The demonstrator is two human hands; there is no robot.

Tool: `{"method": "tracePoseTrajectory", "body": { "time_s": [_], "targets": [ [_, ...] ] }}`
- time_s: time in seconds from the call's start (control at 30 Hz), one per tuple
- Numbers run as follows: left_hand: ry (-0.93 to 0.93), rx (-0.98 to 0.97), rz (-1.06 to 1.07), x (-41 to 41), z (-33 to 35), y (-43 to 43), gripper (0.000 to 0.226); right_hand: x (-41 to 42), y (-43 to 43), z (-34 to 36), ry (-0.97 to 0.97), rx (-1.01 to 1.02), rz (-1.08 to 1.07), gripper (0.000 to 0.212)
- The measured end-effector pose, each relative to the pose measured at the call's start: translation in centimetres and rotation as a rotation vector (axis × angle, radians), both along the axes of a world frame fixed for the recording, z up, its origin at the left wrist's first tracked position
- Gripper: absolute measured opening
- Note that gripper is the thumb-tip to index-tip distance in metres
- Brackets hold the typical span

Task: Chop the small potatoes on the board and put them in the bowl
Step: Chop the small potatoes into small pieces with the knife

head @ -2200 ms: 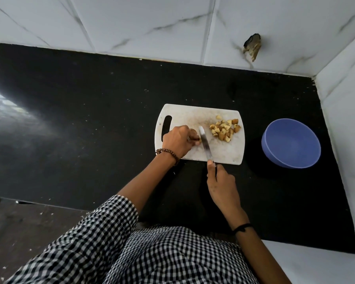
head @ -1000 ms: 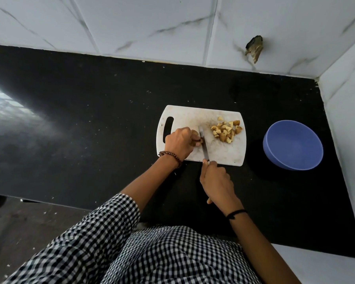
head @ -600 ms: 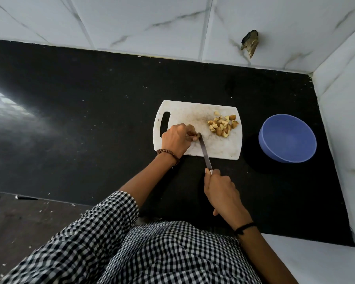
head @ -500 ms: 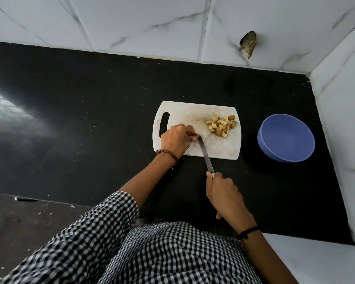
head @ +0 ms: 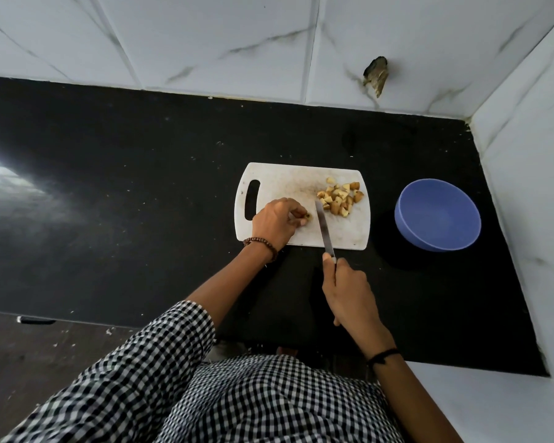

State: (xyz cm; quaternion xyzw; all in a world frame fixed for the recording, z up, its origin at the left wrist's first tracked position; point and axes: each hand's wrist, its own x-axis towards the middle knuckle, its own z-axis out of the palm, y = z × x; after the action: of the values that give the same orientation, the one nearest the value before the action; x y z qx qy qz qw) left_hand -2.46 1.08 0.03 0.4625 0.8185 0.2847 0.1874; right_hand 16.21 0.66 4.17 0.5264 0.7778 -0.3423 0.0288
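Head view gives me the white cutting board (head: 285, 183) lying on the black counter (head: 141, 187), its handle slot to the left. My left hand (head: 275, 223) rests on the board's near-left part, fingers curled, their tips pinching a small potato piece (head: 304, 216) against the surface. My right hand (head: 349, 289) sits off the board over the counter, fingers wrapped tight round the handle of the knife (head: 324, 230) with one finger reaching up to the base of the blade. The blade crosses the board's near edge and points away from me; its tip sits between the pinched piece and the pile of chopped potato (head: 339, 196) – apart from the piece and just short of the pile. I cannot tell whether the edge touches the board. The pile lies at the board's far-right corner. The blue bowl (head: 437, 215) stands on the counter to the right of the board, apart from it – near the white tiled side wall (head: 525, 187).
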Motion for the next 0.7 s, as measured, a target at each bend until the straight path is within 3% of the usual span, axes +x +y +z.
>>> {"method": "tracePoseTrajectory", "body": {
  "time_s": [0.27,0.7],
  "targets": [
    [-0.025,-0.014,0.063,0.1,0.1,0.1,0.011,-1.5,-0.2,-1.2,-0.014,0.039,0.049,0.049],
    [0.017,-0.014,0.100,0.6,0.2,0.1,0.012,-2.3,-0.6,-2.0,-0.252,0.261,0.127,0.043]
  ]
}}
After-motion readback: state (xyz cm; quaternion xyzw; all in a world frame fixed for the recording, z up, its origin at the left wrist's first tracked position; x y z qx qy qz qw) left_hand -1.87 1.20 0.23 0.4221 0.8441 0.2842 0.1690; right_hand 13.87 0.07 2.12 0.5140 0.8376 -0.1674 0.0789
